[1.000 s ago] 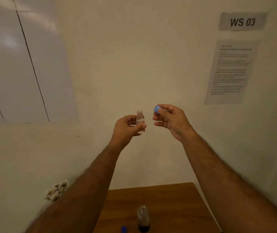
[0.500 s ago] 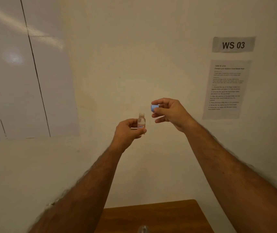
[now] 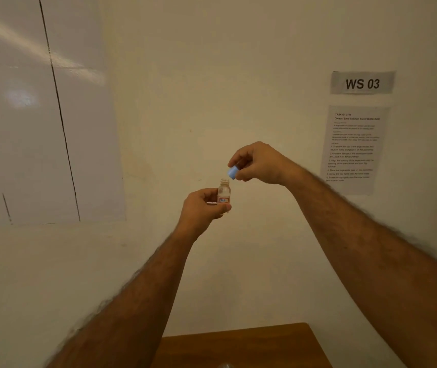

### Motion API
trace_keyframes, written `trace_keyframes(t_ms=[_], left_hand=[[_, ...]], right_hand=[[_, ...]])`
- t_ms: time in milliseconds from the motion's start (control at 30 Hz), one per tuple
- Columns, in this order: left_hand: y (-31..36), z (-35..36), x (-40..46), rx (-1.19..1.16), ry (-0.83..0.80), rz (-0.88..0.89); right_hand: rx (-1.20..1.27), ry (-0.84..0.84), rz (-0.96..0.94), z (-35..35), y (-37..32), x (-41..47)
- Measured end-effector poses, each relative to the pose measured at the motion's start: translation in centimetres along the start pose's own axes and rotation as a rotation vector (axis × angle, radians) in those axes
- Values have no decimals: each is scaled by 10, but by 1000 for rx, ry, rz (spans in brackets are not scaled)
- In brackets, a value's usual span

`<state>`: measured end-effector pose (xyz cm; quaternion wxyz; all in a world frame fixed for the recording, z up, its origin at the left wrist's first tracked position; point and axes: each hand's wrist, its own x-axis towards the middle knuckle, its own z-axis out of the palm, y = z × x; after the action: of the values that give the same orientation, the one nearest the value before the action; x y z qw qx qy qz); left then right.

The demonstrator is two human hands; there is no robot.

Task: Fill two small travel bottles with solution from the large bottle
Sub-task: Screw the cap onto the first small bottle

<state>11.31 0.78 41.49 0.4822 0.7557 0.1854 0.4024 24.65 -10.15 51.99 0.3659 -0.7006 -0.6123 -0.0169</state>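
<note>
My left hand (image 3: 201, 208) holds a small clear travel bottle (image 3: 223, 193) upright in front of the wall, its mouth uncovered and a red-edged label low on its side. My right hand (image 3: 258, 163) pinches a light blue cap (image 3: 233, 172) just above and to the right of the bottle's mouth, tilted, not touching it. Both arms are raised at chest height. The top of another clear bottle (image 3: 224, 365) barely shows at the bottom edge, too little to identify.
A brown wooden table (image 3: 241, 346) lies low in view, far below the hands. On the wall at right hang a "WS 03" sign (image 3: 362, 83) and a printed instruction sheet (image 3: 352, 148). White tiles cover the wall at left.
My right hand has brought the blue cap down and left, close above the bottle's mouth. The view tilted upward, so the table sank and the bottle standing on it nearly left the frame.
</note>
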Motion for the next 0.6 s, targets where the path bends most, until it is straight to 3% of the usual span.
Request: trace_keyframes(t_ms=[267, 600], left_hand=[[8, 1, -1, -9, -2, 5], [10, 0, -2, 10, -8, -11]], right_hand=[[-233, -131, -57, -7, -17, 15], [-354, -263, -45, 0, -23, 29]])
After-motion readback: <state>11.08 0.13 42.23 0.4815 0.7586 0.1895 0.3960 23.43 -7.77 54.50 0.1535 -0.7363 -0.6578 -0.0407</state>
